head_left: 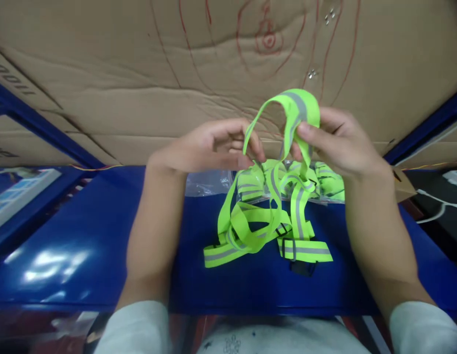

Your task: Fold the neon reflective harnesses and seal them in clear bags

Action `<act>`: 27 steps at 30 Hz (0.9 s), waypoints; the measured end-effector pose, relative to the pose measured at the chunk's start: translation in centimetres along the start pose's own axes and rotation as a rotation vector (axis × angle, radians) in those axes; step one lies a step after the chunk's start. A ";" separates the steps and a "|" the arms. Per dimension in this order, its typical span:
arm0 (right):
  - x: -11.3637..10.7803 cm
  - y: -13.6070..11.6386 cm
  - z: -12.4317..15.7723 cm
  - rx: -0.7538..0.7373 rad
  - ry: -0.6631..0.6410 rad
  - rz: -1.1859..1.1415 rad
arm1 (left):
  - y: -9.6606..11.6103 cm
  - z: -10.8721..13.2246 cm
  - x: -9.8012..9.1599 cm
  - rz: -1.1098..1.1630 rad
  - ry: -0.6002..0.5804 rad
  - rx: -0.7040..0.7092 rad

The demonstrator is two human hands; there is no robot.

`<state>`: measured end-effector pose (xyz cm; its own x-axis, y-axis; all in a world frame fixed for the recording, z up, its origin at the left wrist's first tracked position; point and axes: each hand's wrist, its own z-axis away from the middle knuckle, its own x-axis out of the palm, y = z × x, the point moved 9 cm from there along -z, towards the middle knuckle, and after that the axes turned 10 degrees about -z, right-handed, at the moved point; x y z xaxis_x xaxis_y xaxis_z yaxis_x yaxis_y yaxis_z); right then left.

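Note:
A neon yellow-green strap harness [250, 231] with a grey reflective stripe and black buckles lies partly on the blue table, its upper loop raised above it. At the right of that loop, my right hand [339, 140] pinches the band between thumb and fingers. My left hand [223, 145] is closed around the thinner left side of the loop, fingers curled. The lower straps spread in a loose tangle on the table, near a black buckle [303, 267].
Behind the harness sit several clear bags of folded neon straps [329, 183], with an empty-looking plastic bag [208, 183] to their left. Cardboard [214, 64] with red drawn lines stands at the back. Blue frame bars flank the blue table [84, 236]; white cables lie far right.

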<state>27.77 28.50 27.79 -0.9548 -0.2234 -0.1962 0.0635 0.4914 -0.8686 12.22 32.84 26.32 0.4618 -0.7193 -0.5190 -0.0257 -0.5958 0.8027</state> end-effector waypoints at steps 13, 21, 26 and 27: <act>1.9 -0.8 0.3 0.003 -0.058 0.115 | 1.5 0.3 -3.6 -0.112 0.495 0.003; 4.6 1.6 2.4 0.239 -0.630 0.122 | 3.0 3.2 -7.8 0.056 0.865 0.095; 2.8 0.0 1.9 0.165 -0.452 0.146 | 3.1 5.0 -9.8 0.200 1.023 0.256; 2.4 -0.2 1.8 0.158 -0.408 0.113 | 3.1 5.0 -9.8 0.207 1.018 0.261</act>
<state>25.97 26.36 26.68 -0.7487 -0.5047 -0.4298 0.2349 0.4043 -0.8840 3.20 36.29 32.43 0.9458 -0.2504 0.2067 -0.3220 -0.6412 0.6966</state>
